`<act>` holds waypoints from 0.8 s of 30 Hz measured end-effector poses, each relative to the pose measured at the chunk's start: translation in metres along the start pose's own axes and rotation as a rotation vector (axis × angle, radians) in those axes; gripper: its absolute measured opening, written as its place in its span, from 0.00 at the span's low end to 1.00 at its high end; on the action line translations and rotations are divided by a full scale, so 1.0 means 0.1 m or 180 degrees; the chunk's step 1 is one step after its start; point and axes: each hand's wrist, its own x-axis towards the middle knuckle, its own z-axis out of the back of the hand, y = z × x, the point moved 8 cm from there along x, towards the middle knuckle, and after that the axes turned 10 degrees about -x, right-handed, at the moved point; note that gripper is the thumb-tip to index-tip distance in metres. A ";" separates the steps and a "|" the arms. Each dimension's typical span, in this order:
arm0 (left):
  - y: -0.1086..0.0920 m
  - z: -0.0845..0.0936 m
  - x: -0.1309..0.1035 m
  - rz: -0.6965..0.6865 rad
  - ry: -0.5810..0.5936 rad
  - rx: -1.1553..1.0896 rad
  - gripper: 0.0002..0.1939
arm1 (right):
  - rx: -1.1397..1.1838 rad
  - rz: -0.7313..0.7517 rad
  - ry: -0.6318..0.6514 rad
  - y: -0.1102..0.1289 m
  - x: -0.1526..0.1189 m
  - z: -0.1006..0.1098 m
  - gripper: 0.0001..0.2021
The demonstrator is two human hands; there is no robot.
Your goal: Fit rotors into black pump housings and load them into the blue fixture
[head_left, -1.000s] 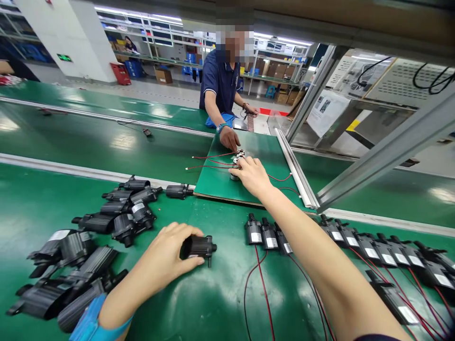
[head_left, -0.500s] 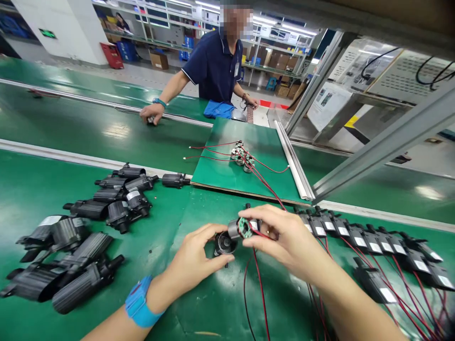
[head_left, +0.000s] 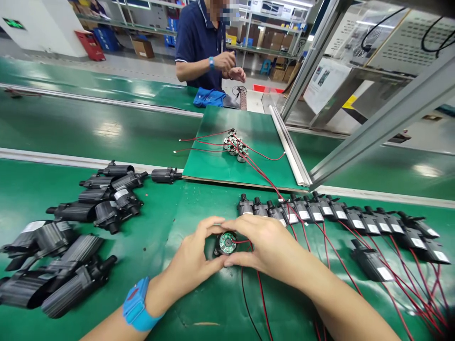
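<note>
My left hand [head_left: 188, 253] is closed around a black pump housing [head_left: 217, 248], which is mostly covered by the fingers. At the housing's mouth sits a small round motor core [head_left: 228, 242], its green circuit board facing up. Thumb and fingers of my right hand [head_left: 270, 241] grip the core's edge from the right. How deep the core sits in the housing cannot be made out. Red and black wires [head_left: 260, 289] run from under my right hand down the green worktop [head_left: 199, 303].
Black housings [head_left: 76, 210] lie piled on the left. Wired pumps with white labels [head_left: 355, 219] line the right. Several motor cores [head_left: 236, 144] sit on a raised green board [head_left: 209, 166]. A metal post [head_left: 377, 109] slants on the right. A co-worker [head_left: 199, 42] stands across the bench.
My right hand has brought the motor core left and down onto the housing's mouth, its board turning upward. The co-worker's arm has drawn back from the bench. The view has shifted slightly.
</note>
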 end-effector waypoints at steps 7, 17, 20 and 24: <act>-0.22 -0.05 -0.05 -0.0861 0.0270 0.0323 0.13 | -0.0286 0.0071 0.0091 0.03 -0.03 -0.07 0.16; -0.26 -0.13 -0.01 -0.0728 0.0421 0.0561 0.15 | -0.0630 0.0038 0.0119 0.02 -0.03 -0.07 0.10; -0.19 -0.14 -0.04 -0.0734 0.0203 0.0247 0.18 | -0.0775 -0.0021 -0.0047 0.00 -0.02 -0.10 0.08; -0.07 -0.11 -0.02 -0.0394 0.0222 -0.0013 0.20 | -0.1152 -0.0199 -0.0192 0.01 0.00 -0.10 0.10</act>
